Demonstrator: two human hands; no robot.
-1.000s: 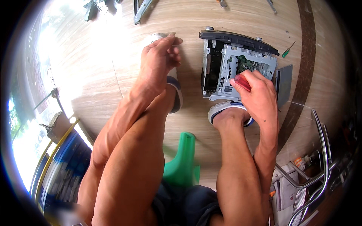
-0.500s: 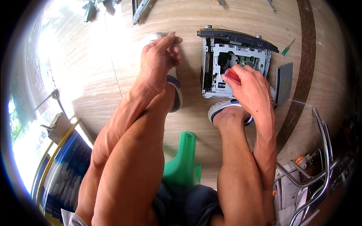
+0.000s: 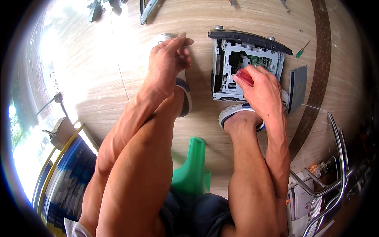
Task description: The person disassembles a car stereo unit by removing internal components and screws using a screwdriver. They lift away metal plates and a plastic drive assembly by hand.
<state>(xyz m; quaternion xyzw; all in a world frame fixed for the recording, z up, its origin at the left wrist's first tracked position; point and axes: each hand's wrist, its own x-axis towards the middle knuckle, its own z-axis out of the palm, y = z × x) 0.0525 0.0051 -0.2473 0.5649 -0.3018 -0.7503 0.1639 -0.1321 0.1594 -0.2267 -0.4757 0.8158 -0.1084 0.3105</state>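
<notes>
A car stereo unit lies on the floor with its metal frame and part of a green circuit board exposed. Its black front panel, with knobs, faces away from me. My right hand is closed around the red handle of a screwdriver, above the unit's right half; the tip is hidden. To the left of the unit, my left hand hovers apart from it. Its thumb and forefinger are pinched together, the other fingers curled; what they hold, if anything, is too small to make out.
A flat grey metal panel leans right of the unit, near a small green-handled screwdriver. Metal brackets lie at the far edge. A green plastic stool is beneath me. Chrome tubing stands at right, a yellow-edged rack at left.
The stereo's near edge has shifted slightly away from me. The red handle has turned a little in my right hand. My left hand keeps the same pinch.
</notes>
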